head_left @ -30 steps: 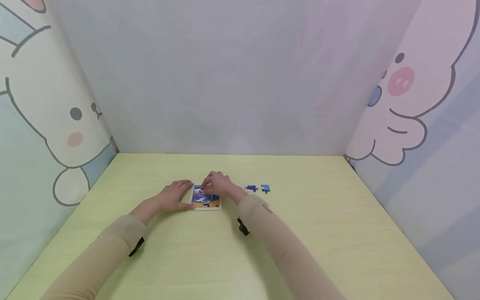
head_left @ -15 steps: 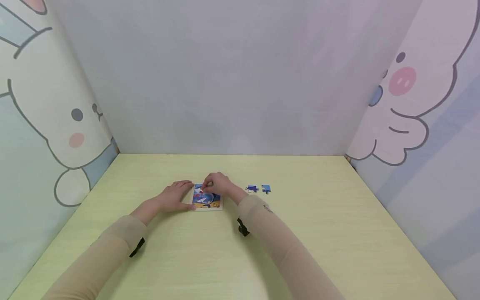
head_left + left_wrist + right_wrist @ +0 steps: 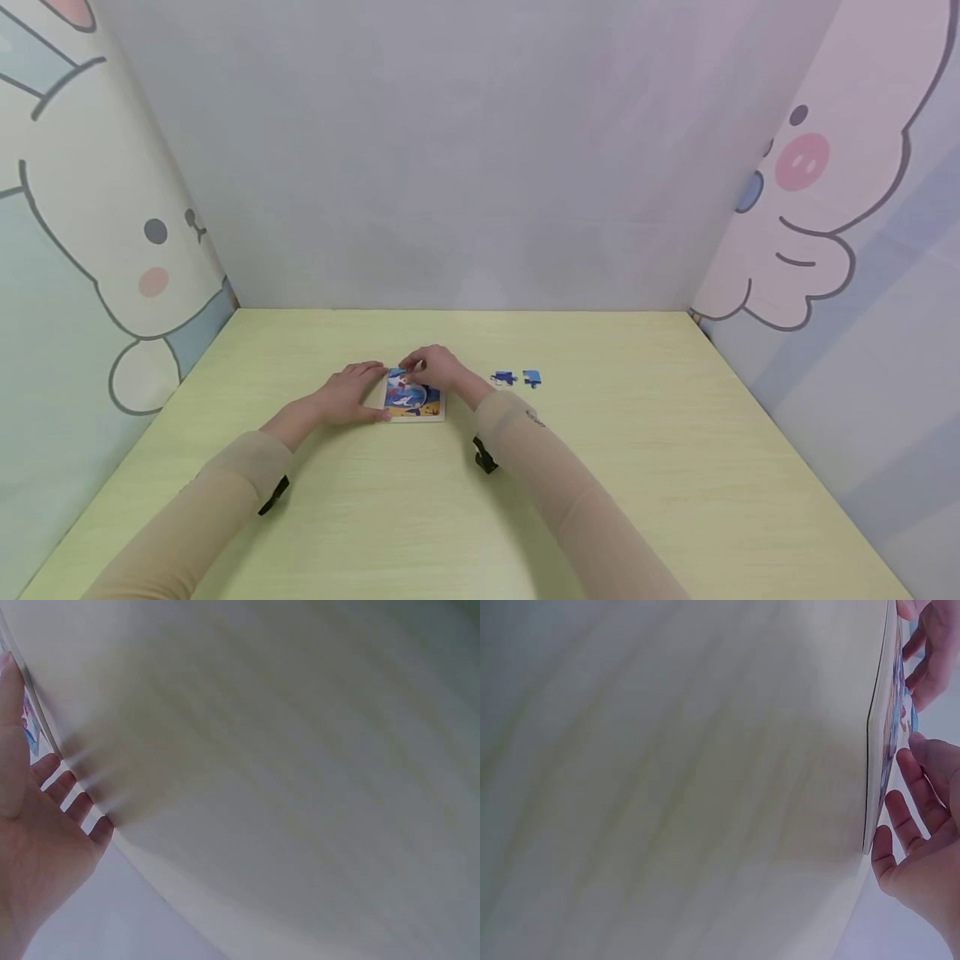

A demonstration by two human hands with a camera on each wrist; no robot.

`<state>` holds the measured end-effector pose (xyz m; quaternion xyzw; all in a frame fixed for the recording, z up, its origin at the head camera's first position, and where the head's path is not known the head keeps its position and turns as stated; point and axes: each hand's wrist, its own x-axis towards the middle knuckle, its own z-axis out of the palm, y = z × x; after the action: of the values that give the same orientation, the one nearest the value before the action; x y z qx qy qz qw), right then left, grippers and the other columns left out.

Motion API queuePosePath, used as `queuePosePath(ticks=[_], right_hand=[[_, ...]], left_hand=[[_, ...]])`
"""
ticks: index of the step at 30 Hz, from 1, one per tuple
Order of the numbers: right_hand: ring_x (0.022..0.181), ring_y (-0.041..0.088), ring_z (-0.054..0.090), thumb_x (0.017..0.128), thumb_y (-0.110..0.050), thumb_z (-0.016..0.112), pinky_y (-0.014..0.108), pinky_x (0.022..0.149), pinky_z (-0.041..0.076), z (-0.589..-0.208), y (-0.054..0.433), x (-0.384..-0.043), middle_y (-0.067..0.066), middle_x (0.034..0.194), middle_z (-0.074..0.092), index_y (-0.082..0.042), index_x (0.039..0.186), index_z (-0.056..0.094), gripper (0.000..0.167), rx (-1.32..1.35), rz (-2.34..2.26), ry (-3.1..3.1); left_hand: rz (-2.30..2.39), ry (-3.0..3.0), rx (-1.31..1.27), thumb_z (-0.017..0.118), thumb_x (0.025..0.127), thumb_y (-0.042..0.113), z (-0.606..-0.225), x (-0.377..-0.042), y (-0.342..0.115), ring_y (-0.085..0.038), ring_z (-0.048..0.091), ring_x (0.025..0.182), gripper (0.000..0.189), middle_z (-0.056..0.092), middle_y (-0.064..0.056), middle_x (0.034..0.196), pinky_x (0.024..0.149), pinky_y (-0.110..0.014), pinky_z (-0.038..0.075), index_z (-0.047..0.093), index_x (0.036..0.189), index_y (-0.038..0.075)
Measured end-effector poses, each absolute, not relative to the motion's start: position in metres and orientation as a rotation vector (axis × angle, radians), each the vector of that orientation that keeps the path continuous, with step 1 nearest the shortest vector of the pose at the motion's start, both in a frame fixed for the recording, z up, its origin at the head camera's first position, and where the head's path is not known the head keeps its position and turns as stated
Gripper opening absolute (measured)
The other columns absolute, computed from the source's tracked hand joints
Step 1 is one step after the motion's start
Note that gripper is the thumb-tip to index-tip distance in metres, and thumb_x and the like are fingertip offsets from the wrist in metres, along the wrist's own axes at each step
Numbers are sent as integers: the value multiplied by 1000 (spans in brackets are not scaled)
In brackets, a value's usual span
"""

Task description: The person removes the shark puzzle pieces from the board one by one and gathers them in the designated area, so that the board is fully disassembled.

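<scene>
A small jigsaw puzzle (image 3: 417, 419) in a pale tray, with a blue and orange sea picture, lies on the table. My left hand (image 3: 347, 395) rests at its left side, fingers extended and thumb on the near-left corner. Over the upper part of the picture, my right hand (image 3: 437, 369) pinches a puzzle piece (image 3: 910, 712), seen slightly raised from the tray in the right wrist view. The right fingers hide part of the top right of the picture. Two loose blue jigsaw pieces, one (image 3: 504, 377) nearer and one (image 3: 532, 377) farther out, lie right of the right hand.
The light wooden table (image 3: 637, 450) reaches back to a plain grey wall (image 3: 465, 167). Side panels printed with cartoon animals (image 3: 802, 167) stand left and right. Both forearms in beige sleeves (image 3: 555, 475) cross the near table.
My right fingers shift slightly left and up over the puzzle, and the piece at their tips now lies lower against the picture. The left hand and the two loose pieces stay put.
</scene>
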<state>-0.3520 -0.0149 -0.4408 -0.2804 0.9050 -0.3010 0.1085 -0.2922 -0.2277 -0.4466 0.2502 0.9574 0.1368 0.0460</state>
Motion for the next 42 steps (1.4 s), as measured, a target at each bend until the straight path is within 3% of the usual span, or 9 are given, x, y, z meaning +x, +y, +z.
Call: queuePosePath(ticks=[7, 12, 20, 34, 42], right_hand=[[83, 7, 56, 92, -18, 62, 18, 74, 47, -438, -17, -350, -4, 102, 67, -15, 114, 68, 23, -766, -901, 2668], [84, 7, 58, 92, -17, 61, 19, 76, 48, -436, -19, -349, -2, 101, 69, -14, 111, 69, 21, -738, -926, 2673], [85, 7, 60, 92, -18, 62, 21, 78, 49, -440, -20, -352, -3, 99, 70, -15, 105, 72, 17, -704, -929, 2722], [77, 7, 59, 90, -17, 64, 20, 71, 49, -438, -19, -350, -4, 91, 69, -15, 101, 72, 14, -633, -1040, 2699], [84, 8, 59, 90, -20, 65, 23, 77, 49, -434, -15, -348, -4, 93, 68, -16, 101, 72, 14, -593, -1046, 2722]], left_hand=[[457, 2920, 729, 66, 79, 58, -447, -291, -227, -43, 30, 133, 93, 35, -22, 146, 103, -63, 29, 32, 142, -1], [510, 2909, 755, 67, 79, 57, -448, -292, -228, -41, 36, 129, 76, 41, -18, 140, 99, -63, 32, 39, 132, 9], [462, 2897, 834, 64, 83, 53, -448, -292, -227, -46, 29, 133, 53, 33, -21, 146, 98, -69, 29, 46, 120, 21], [462, 2887, 801, 65, 83, 51, -443, -288, -225, -48, 28, 133, 49, 32, -23, 148, 98, -70, 27, 50, 120, 22], [466, 2879, 776, 61, 87, 50, -444, -288, -227, -48, 27, 134, 43, 32, -22, 149, 100, -69, 26, 50, 120, 25]])
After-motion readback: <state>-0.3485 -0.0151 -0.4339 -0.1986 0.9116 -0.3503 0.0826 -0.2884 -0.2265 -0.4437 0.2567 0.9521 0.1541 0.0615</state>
